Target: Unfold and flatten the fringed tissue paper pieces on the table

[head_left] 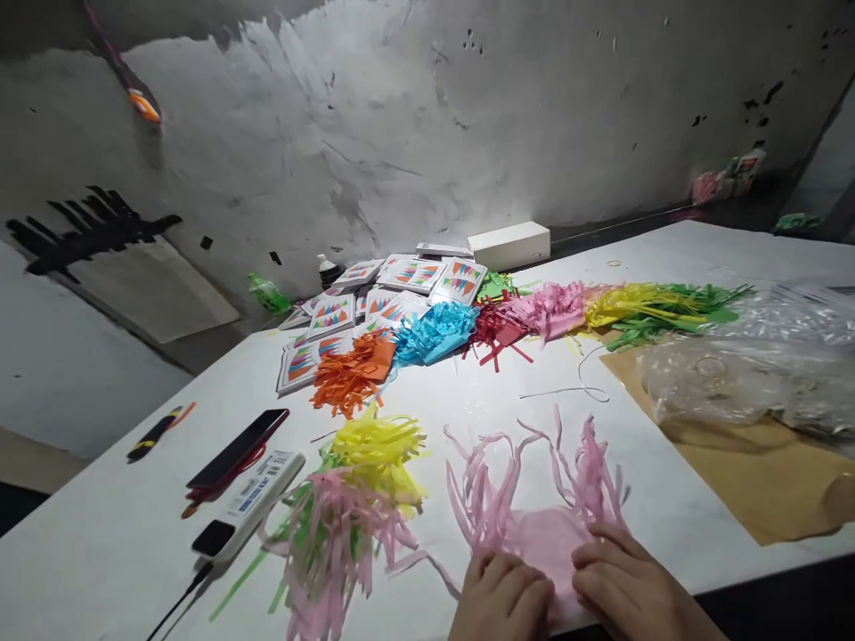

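A pink fringed tissue-paper tassel (544,532) lies at the front edge of the table, its cut strips spreading away from me on both sides. My left hand (506,592) has its fingers curled on the near left side of the paper. Opposite it, my right hand (628,579) grips the near right side, fingers bent over the edge. Both thumbs are hidden. Left of my hands is a loose heap of tassels: a yellow one (378,445) on top, with pink strips (334,534) and green strips mixed below.
Farther back runs a row of orange (354,369), blue (434,331), red, pink, yellow and green tassels. Behind stand printed packets (327,316) and a white box (511,245). A phone (240,450) and power strip (257,499) lie left; plastic bags (728,374) cover brown paper (768,481) right.
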Demonstrator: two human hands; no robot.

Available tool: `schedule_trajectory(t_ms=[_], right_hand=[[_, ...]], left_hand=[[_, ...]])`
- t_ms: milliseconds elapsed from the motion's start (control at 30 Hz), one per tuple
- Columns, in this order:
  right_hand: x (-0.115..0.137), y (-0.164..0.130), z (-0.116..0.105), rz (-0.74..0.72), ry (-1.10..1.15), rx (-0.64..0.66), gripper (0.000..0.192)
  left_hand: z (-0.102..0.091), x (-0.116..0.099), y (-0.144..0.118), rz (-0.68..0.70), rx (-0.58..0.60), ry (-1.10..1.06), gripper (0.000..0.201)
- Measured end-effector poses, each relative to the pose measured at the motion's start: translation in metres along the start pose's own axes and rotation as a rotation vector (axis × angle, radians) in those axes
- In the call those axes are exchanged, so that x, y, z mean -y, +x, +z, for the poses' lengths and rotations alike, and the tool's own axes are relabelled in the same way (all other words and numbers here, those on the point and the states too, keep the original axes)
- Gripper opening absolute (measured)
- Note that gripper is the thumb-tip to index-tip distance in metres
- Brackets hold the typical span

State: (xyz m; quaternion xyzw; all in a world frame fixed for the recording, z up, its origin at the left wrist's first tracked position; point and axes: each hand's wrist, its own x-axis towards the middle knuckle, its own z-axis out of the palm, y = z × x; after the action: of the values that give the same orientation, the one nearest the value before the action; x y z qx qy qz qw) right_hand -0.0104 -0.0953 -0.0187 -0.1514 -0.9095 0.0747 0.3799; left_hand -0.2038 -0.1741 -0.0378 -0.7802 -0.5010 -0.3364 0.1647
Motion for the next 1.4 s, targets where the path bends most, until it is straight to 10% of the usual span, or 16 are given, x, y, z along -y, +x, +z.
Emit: schedule_trajectory(t_ms=[233, 467, 733, 867, 1167, 1400], right_hand=[[-0.010, 0.006, 0.029, 0.286, -0.201, -0.028, 0.017], [-0.015, 0.008, 0.031, 0.391, -0.332, -0.066, 0.027], [-0.008, -0.004, 0.017, 0.054, -0.154, -0.118, 0.028], [-0.007, -0.011, 0.014, 0.065, -0.155, -0.138, 0.036], [-0.001, -0.021, -0.002, 0.017, 0.022, -0.023, 0.045], [-0.006, -0.025, -0.009, 0.187, -0.091, 0.066, 0.019]], left_hand=[[-0.002, 0.003, 0.025, -0.427, 0.387, 0.149, 0.022], [0.007, 0.008, 0.039, -0.525, 0.492, 0.280, 0.018], [-0.002, 0.005, 0.041, -0.513, 0.321, 0.229, 0.011], [-0.006, -0.002, 0.035, -0.163, 0.081, 0.034, 0.005], [0.001, -0.009, 0.002, 0.023, 0.139, 0.048, 0.018], [-0.005, -0.013, 0.000, -0.232, 0.225, -0.001, 0.019]])
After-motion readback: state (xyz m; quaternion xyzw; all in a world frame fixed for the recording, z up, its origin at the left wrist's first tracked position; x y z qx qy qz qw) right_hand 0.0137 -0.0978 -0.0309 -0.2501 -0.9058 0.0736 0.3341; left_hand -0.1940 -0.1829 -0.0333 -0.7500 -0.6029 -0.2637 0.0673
